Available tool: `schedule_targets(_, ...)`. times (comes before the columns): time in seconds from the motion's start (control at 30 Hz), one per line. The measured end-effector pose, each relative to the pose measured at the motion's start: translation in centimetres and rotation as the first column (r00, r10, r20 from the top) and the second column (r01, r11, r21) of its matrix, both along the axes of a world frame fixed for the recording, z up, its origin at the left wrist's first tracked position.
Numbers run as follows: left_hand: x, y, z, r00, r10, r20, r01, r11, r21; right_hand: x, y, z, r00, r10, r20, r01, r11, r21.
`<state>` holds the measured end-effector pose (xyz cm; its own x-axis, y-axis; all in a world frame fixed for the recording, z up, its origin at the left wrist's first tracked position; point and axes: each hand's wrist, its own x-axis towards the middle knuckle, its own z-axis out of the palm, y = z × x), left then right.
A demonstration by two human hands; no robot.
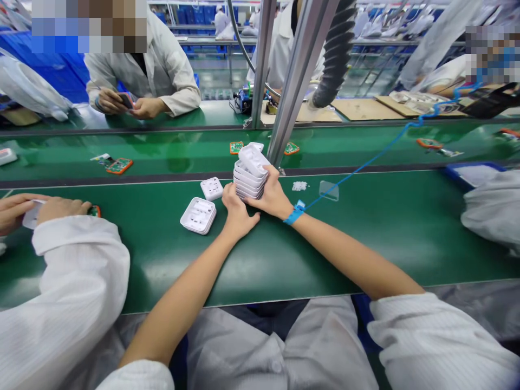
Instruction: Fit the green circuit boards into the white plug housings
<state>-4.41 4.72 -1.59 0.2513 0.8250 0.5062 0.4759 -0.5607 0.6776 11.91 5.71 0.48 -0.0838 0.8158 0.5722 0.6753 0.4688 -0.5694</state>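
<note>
A stack of several white plastic housings [251, 173] stands on the green bench [365, 227], its top piece tilted. My right hand [273, 196] is wrapped round the stack's right side and wears a blue wrist strap [294, 212] with a blue cord. My left hand [235, 212] is closed against the stack's lower left side. Two loose white housings lie just left: one open side up [199, 215], one smaller with holes [212, 188].
A neighbour's sleeve and hands [49, 208] work at the left with a white part. Another person's sleeve [493, 208] is at right. Circuit boards [119, 166] lie on the conveyor beyond. A metal post [296, 81] rises behind the stack. Small white bits [299, 186] and a clear piece [329, 190] lie right.
</note>
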Motion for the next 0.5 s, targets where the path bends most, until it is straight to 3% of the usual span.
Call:
schedule_targets(0.17,0.0,0.0,-0.5,0.998,0.059,0.02,-0.06,0.997,0.049,-2.6,0.8,2.3,0.997,0.002,0.072,-0.003,1.0,0.008)
schedule_targets(0.3,-0.1,0.0,-0.6,0.994,0.096,0.049,-0.097,0.995,0.034,-0.5,-1.2,4.6,0.99,0.01,0.141,-0.02,0.998,0.066)
schedule_targets(0.37,-0.1,-0.3,-0.1,0.984,0.171,0.057,-0.173,0.985,0.029,2.4,-1.1,5.5,0.987,-0.116,0.109,0.096,0.981,0.169)
schedule_targets(0.4,-0.2,-0.6,0.3,0.975,0.216,0.053,-0.218,0.976,0.027,4.1,-0.4,5.9,0.97,-0.235,0.062,0.215,0.949,0.229)
schedule_targets(0.47,-0.1,-1.5,1.2,0.967,0.254,0.023,-0.254,0.967,0.008,7.5,2.5,6.3,0.869,-0.49,-0.069,0.489,0.83,0.268)
schedule_targets(0.5,-0.1,-2.0,1.6,0.973,0.23,0.003,-0.23,0.973,-0.012,8.9,4.6,6.4,0.823,-0.56,-0.093,0.566,0.794,0.221)
